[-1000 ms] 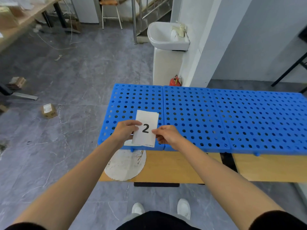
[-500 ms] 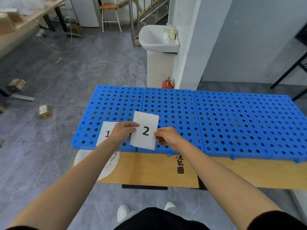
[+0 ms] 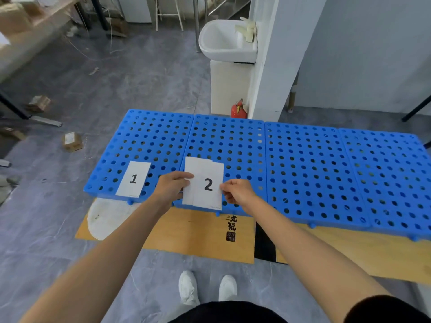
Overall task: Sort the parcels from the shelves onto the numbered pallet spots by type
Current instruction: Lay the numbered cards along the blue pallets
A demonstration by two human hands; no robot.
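A row of blue perforated pallet panels (image 3: 303,164) lies on wooden boards on the floor. A white card marked 1 (image 3: 133,178) lies flat on the leftmost panel near its front edge. I hold a small stack of white cards, the top one marked 2 (image 3: 205,183), over the front of the second panel. My left hand (image 3: 171,186) pinches the stack's left edge and my right hand (image 3: 235,191) pinches its right edge. No parcels are on the pallets.
A white sink (image 3: 227,40) on a pedestal and a red extinguisher (image 3: 238,109) stand behind the pallets beside a white pillar. Small cardboard boxes (image 3: 72,141) lie on the grey floor at left. A wooden bench (image 3: 28,24) runs along the far left.
The view has shifted so the pallets sit further left, and the card marked 1 now shows lying on the leftmost panel. Both hands keep hold of the card stack over the second panel.
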